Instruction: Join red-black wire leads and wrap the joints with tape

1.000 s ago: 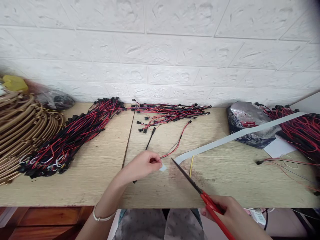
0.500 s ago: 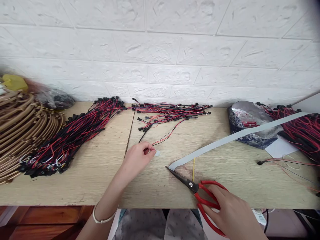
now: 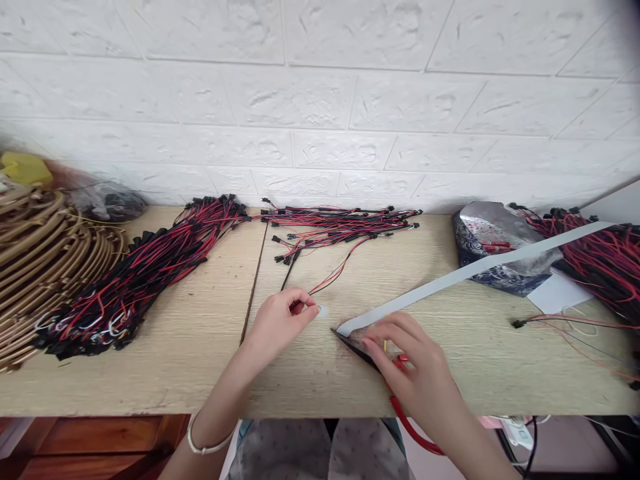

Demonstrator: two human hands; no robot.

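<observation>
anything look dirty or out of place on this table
Two things: a brownish stain darkens the pale tabletop beside the blades of the scissors, unlike the cleaner wood around it; and their red handle appears to overhang the table's front edge, so it might get knocked.

Pale wooden tabletop (image 3: 210, 347) | red-and-black wire bundles (image 3: 145, 273) | scissors (image 3: 357, 349) | patterned container (image 3: 469, 259) | white sheet (image 3: 559, 295)
</observation>
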